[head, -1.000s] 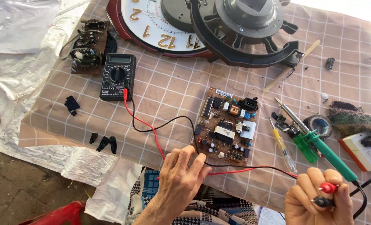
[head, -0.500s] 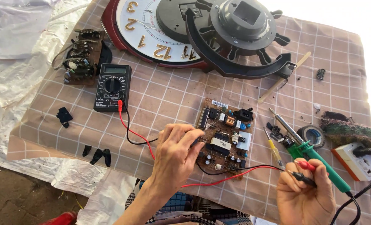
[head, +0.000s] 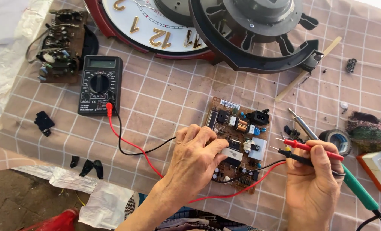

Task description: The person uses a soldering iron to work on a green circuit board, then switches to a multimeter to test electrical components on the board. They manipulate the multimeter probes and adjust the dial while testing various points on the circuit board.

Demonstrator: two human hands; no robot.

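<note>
Circuit board (head: 242, 141) lies under left hand (head: 197, 156), beside right hand (head: 312, 182).

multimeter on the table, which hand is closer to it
Left. The left hand rests on the circuit board, just right of and below the black multimeter. The right hand, holding the red probe and black probe, sits beyond the board, farther away.
</note>
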